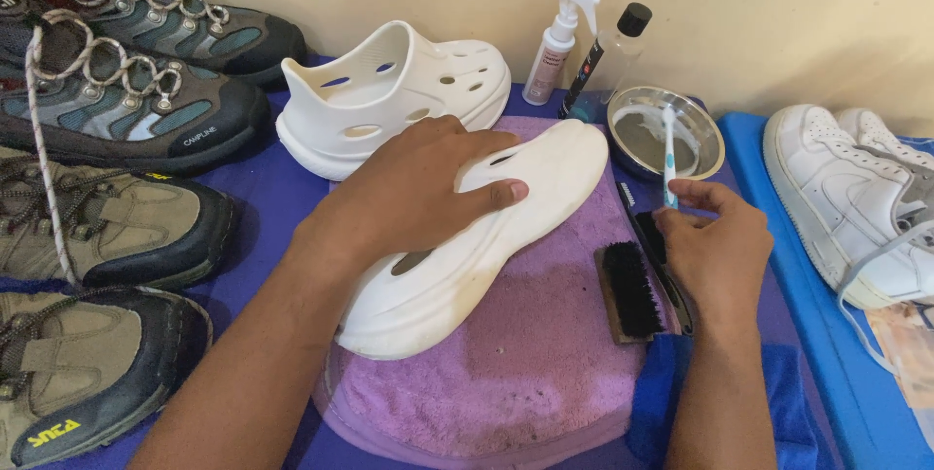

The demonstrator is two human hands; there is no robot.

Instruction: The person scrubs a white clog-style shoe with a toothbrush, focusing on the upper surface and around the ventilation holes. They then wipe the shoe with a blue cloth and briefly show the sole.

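Observation:
My left hand [418,188] presses down on a white foam clog [545,178] that lies on its side on a purple towel [545,353]. My right hand [715,246] holds a small blue-and-white toothbrush [669,163] upright, its bristle end reaching into a round metal bowl [705,129] of liquid. Just left of my right hand, two dark-bristled brushes [628,290] rest on the towel. The second white clog [389,90] stands upright behind the first.
Several hiking boots [117,110] line the left side. A white spray bottle [555,42] and a clear black-capped bottle [623,47] stand by the wall. White sneakers [856,188] sit on a blue surface [808,334] at right. A blue cloth [662,392] lies under my right forearm.

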